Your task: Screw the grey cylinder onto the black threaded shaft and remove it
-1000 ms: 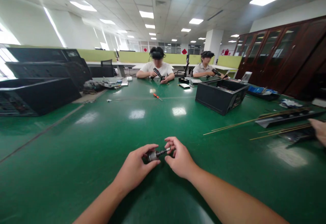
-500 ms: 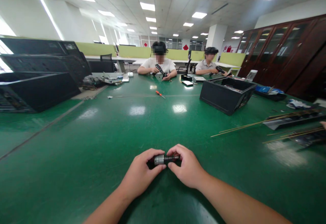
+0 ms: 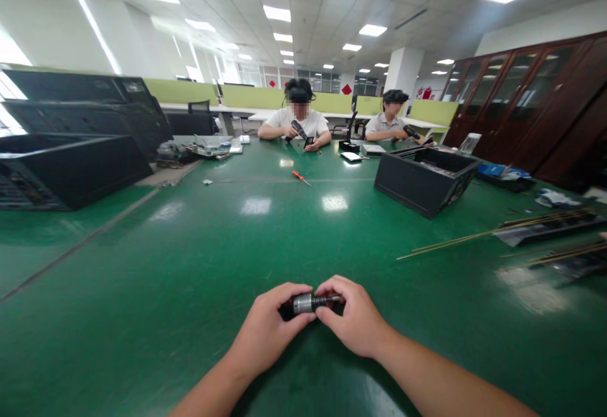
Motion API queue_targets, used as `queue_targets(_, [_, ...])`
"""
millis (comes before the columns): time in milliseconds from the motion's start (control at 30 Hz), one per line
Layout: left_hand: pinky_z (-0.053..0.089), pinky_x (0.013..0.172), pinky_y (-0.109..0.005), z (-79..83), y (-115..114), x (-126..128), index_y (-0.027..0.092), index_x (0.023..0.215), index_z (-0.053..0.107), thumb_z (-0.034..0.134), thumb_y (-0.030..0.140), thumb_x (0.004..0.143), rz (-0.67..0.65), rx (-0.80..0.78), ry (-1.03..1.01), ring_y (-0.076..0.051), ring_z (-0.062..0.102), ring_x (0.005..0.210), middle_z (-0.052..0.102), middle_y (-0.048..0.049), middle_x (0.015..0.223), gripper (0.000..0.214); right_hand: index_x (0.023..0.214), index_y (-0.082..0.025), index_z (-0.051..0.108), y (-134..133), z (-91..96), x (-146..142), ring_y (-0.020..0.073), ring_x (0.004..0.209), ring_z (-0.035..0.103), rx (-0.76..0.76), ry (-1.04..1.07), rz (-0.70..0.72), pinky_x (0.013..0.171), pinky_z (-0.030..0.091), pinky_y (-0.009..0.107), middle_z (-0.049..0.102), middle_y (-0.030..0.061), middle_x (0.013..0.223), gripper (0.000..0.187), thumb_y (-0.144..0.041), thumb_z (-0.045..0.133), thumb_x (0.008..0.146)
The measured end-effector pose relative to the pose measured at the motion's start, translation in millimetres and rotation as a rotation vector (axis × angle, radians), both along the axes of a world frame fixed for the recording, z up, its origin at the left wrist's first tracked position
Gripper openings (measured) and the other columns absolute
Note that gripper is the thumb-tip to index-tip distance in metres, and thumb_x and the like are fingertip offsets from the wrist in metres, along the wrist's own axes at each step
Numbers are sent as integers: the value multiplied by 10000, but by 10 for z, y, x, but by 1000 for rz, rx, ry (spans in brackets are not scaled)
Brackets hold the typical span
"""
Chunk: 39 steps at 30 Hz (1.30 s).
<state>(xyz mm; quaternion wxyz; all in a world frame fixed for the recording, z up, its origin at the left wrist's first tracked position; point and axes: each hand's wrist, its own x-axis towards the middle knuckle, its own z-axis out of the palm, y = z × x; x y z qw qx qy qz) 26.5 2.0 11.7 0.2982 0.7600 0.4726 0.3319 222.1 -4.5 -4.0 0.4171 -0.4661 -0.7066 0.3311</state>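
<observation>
A small silver metal cylinder point(image 3: 302, 304) lies sideways between my hands, with a dark coil spring point(image 3: 320, 301) around the shaft on its right side. My left hand point(image 3: 268, 319) curls around the cylinder's left end, thumb below and fingers above. Closed on the spring and shaft from the right is my right hand point(image 3: 353, 316), its thumb and fingertips close to the cylinder's edge. The part's far left end is dark and partly hidden in my left palm. Both hands are low over the green tabletop point(image 3: 227, 259).
An orange screwdriver point(image 3: 300, 177) lies farther back. To the right are a black computer case point(image 3: 403, 180) and thin brass-coloured rods point(image 3: 446, 240). More cases point(image 3: 104, 170) stand at left. Across the table, two people point(image 3: 298, 120) hold power drills point(image 3: 299, 129).
My right fingertips have moved in from the shaft onto the spring, closer to the cylinder. The spring shows less. The view has shifted slightly.
</observation>
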Motion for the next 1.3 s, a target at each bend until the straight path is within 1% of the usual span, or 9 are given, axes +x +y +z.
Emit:
queue_targets(167, [520,877,-336,-32,27,-26,260,1032,733,737,234,762,16,-2,-18,-226,691,938,761,-20,1007,271,911,-225,725,-9,23,2,166,750,610,-34,2,3,687,437,278,661,8,837,151,-162,694,777])
queue_targets(367, [531,850,-313,-24,28,-30,272,1015,744,744,226,765,2,11,-27,-219,696,915,761,-16,979,254,865,-225,737,-6,31,-12,170,760,609,-54,9,-5,698,431,281,660,7,806,68,-212,704,807])
queue_targets(733, [542,837,-314,-8,16,-25,268,1000,755,746,207,748,13,-2,-35,-224,700,899,765,-19,966,259,854,-218,732,7,10,2,163,767,607,-41,12,-7,700,427,271,661,5,810,54,-200,703,812])
queue_targets(933, [541,837,-317,7,24,-12,261,981,759,752,207,734,33,12,-18,-226,703,894,769,-15,952,253,861,-219,738,23,-5,10,155,739,587,-53,9,2,667,407,263,652,4,802,66,-200,695,815])
queue_targets(1300, [533,847,-318,-19,20,-16,270,994,755,764,204,734,46,21,-18,-223,698,901,767,-9,961,268,857,-222,741,17,6,7,155,735,588,-61,15,1,662,408,262,648,0,793,77,-186,690,811])
